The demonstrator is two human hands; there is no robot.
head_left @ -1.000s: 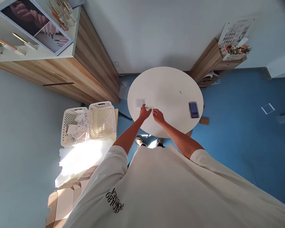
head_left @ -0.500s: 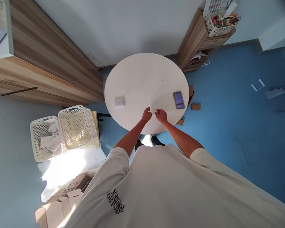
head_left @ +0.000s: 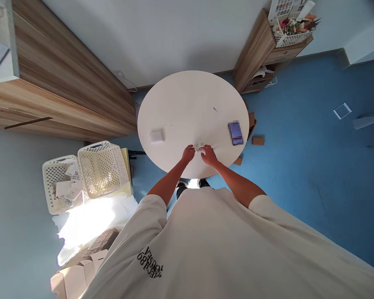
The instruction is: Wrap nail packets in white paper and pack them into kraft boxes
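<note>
Item: small clear piece (head_left: 199,146) — too small to identify — between the hands, just inside the near rim of the round white table (head_left: 193,79), at the table's 6 o'clock.
Left hand (head_left: 188,154): curled, fingers drawn in at the piece's 8 o'clock side; contact is likely, but whether it has hold cannot be told.
Right hand (head_left: 209,155): half-closed, fingers (head_left: 205,148) reaching to the piece's 4 o'clock side; whether it has hold cannot be told.
Change: the hands stand slightly wider apart than half a second earlier, with the piece still between them.
Tabletop: white square block (head_left: 156,136) at 9 o'clock from the piece; pixelated purple object (head_left: 235,133) at 2 o'clock, its detail obscured — both well apart from the hands.
Surroundings: two white perforated baskets (head_left: 99,169) at 8 o'clock, off the table; wood-veneer cabinet (head_left: 65,99) at 10 o'clock; small wooden shelf unit (head_left: 254,52) at 1 o'clock; cardboard scrap (head_left: 257,140) on the blue floor (head_left: 299,104) at 3 o'clock.
</note>
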